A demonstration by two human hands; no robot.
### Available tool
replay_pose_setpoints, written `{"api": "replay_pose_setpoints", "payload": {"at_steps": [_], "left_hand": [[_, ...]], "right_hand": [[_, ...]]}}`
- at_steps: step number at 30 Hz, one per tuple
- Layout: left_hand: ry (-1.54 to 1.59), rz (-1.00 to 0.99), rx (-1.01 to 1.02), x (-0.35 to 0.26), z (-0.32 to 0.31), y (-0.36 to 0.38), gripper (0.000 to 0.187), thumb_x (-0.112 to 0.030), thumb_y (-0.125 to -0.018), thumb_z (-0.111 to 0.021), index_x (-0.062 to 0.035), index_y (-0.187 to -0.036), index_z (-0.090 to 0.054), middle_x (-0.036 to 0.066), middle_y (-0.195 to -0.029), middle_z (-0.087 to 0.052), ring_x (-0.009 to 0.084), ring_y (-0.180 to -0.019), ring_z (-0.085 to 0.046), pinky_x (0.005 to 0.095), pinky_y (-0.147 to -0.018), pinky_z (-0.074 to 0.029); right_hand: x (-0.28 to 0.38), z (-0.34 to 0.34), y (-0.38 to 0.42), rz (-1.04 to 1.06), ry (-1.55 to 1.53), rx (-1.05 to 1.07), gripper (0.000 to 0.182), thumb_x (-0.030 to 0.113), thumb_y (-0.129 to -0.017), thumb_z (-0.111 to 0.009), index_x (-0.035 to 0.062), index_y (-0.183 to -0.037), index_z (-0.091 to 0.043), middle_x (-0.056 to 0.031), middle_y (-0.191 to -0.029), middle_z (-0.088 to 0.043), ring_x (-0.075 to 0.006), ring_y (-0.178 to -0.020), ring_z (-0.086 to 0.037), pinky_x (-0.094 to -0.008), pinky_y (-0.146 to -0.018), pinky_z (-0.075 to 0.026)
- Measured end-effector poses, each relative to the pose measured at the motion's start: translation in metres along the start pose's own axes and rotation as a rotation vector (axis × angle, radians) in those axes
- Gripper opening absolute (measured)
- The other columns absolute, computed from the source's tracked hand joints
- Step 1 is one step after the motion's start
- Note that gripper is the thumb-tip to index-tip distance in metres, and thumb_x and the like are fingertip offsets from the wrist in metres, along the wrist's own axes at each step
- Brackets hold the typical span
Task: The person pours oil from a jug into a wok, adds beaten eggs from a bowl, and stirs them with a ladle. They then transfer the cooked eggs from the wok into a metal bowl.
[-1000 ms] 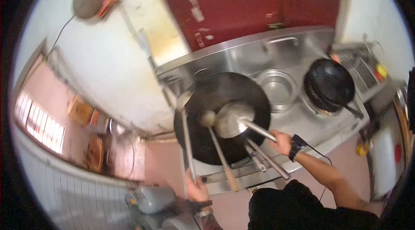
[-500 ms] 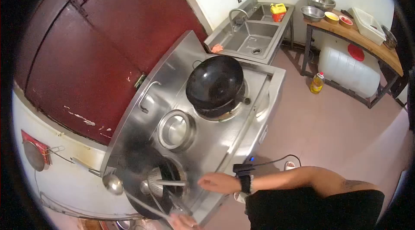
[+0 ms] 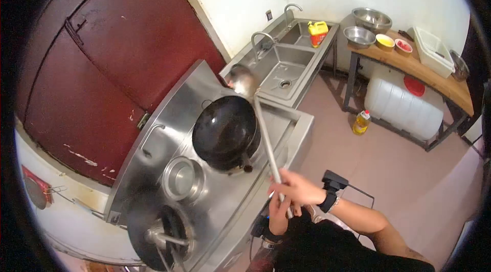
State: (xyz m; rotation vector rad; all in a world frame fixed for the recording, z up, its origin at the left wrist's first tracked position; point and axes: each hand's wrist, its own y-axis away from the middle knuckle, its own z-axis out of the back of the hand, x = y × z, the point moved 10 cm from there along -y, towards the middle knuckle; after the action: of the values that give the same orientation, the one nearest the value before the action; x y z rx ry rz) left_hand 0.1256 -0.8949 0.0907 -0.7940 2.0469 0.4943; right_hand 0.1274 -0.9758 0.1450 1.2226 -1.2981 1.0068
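A long-handled metal ladle (image 3: 267, 141) slants upward from my hands, its blurred bowl near the sink's front corner. My right hand (image 3: 303, 188) is closed around the handle. Just below it, my left hand (image 3: 279, 216) is also closed on the handle near its lower end. Beyond the ladle, a black wok (image 3: 223, 127) sits tilted on the far burner of the steel stove (image 3: 225, 198). A metal pot (image 3: 171, 179) stands beside it. Metal utensils (image 3: 162, 237) lie across the second wok (image 3: 139, 221) at the lower left.
The double sink (image 3: 289, 70) holds a yellow-and-red jug (image 3: 317, 34) at its far end. On a wooden table (image 3: 391, 57) are metal bowls (image 3: 359, 37), small bowls and a white basket (image 3: 432, 52). An oil bottle (image 3: 361, 122) and a large plastic barrel (image 3: 401, 105) are below.
The ladle has swung from the lower-left wok up toward the sink. My left hand has moved right and up, and my right hand has joined it on the handle. The view has shifted.
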Motion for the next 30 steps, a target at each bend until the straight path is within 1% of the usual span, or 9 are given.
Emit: {"api": "replay_pose_setpoints", "payload": {"at_steps": [3, 4, 7, 8, 13, 18, 23, 25, 30], "left_hand": [[-0.079, 0.350, 0.008, 0.048, 0.011, -0.034, 0.042, -0.038, -0.097, -0.044, -0.0042, -0.123, -0.044, 0.014, -0.094, -0.059, 0.0240, -0.080, -0.058, 0.0334, -0.062, -0.047], [-0.061, 0.348, 0.013, 0.059, 0.029, -0.039, 0.042, -0.038, -0.097, -0.044, -0.0042, -0.123, -0.044, 0.014, -0.094, -0.059, 0.0240, -0.080, -0.058, 0.0334, -0.062, -0.047], [0.547, 0.386, -0.177, 0.114, 0.125, -0.052, 0.048, -0.048, -0.096, -0.039, -0.0085, -0.122, -0.051, 0.012, -0.100, -0.062, 0.0265, -0.087, -0.058, 0.0405, -0.071, -0.048], [0.732, 0.348, -0.216, 0.117, 0.146, -0.059, 0.051, -0.050, -0.096, -0.038, -0.0099, -0.123, -0.053, 0.012, -0.101, -0.062, 0.0274, -0.088, -0.058, 0.0427, -0.075, -0.048], [0.961, 0.242, -0.443, 0.021, 0.133, -0.120, 0.047, -0.042, -0.096, -0.045, -0.0055, -0.126, -0.050, 0.010, -0.096, -0.062, 0.0237, -0.081, -0.058, 0.0361, -0.075, -0.051], [0.922, 0.299, -0.561, 0.032, 0.170, -0.150, 0.028, -0.022, -0.095, -0.052, -0.0032, -0.116, -0.053, 0.004, -0.083, -0.055, 0.0123, -0.065, -0.051, 0.0243, -0.055, -0.043], [0.918, 0.174, -0.456, 0.038, 0.149, -0.164, 0.009, -0.009, -0.094, -0.051, -0.0058, -0.102, -0.051, -0.002, -0.070, -0.040, 0.0062, -0.052, -0.039, 0.0227, -0.049, -0.037], [0.858, 0.164, -0.553, 0.047, 0.140, -0.171, 0.011, -0.009, -0.093, -0.051, -0.0070, -0.104, -0.051, -0.003, -0.071, -0.041, 0.0062, -0.052, -0.038, 0.0221, -0.047, -0.034], [0.709, 0.101, -0.615, 0.049, 0.147, -0.180, 0.011, -0.016, -0.095, -0.051, -0.0077, -0.103, -0.052, -0.005, -0.069, -0.043, 0.0043, -0.050, -0.039, 0.0205, -0.044, -0.034]], "right_hand": [[-0.027, 0.133, -0.044, 0.272, 0.208, -0.428, 0.024, 0.012, -0.091, -0.055, 0.0039, -0.113, -0.050, -0.0053, -0.089, -0.064, -0.0155, -0.084, -0.063, -0.0303, -0.077, -0.051], [-0.030, 0.168, -0.048, 0.018, -0.078, -0.519, 0.026, 0.010, -0.089, -0.055, 0.0048, -0.113, -0.049, -0.0053, -0.088, -0.064, -0.0165, -0.083, -0.063, -0.0315, -0.076, -0.052], [0.005, 0.268, -0.069, 0.446, 0.783, -0.803, 0.032, 0.015, -0.088, -0.055, 0.0039, -0.117, -0.047, -0.0206, -0.083, -0.060, -0.0367, -0.073, -0.063, -0.0454, -0.066, -0.048], [0.006, 0.291, -0.079, 0.203, 0.853, -0.805, 0.035, 0.018, -0.086, -0.058, 0.0064, -0.117, -0.048, -0.0235, -0.081, -0.061, -0.0412, -0.075, -0.062, -0.0452, -0.066, -0.048], [0.044, 0.344, -0.133, 0.248, 1.058, -0.903, 0.035, 0.020, -0.088, -0.060, 0.0138, -0.121, -0.053, -0.0186, -0.076, -0.065, -0.0323, -0.065, -0.065, -0.0423, -0.060, -0.049], [-0.020, 0.390, -0.193, -0.022, 1.175, -0.784, 0.028, 0.023, -0.088, -0.062, 0.0065, -0.110, -0.058, -0.0175, -0.076, -0.065, -0.0328, -0.072, -0.065, -0.0383, -0.065, -0.050], [-0.031, 0.320, -0.277, 0.401, 1.069, -0.372, 0.034, 0.018, -0.088, -0.056, -0.0010, -0.116, -0.053, -0.0243, -0.076, -0.063, -0.0387, -0.072, -0.065, -0.0440, -0.067, -0.051], [-0.062, 0.262, -0.295, -0.317, 0.181, 0.063, 0.033, 0.023, -0.089, -0.058, -0.0050, -0.106, -0.057, -0.0241, -0.072, -0.061, -0.0377, -0.065, -0.061, -0.0448, -0.066, -0.049], [-0.028, 0.226, -0.344, 0.029, 0.935, 0.203, 0.040, 0.036, -0.089, -0.058, -0.0044, -0.087, -0.062, -0.0228, -0.071, -0.060, -0.0370, -0.065, -0.060, -0.0450, -0.065, -0.047]]}}
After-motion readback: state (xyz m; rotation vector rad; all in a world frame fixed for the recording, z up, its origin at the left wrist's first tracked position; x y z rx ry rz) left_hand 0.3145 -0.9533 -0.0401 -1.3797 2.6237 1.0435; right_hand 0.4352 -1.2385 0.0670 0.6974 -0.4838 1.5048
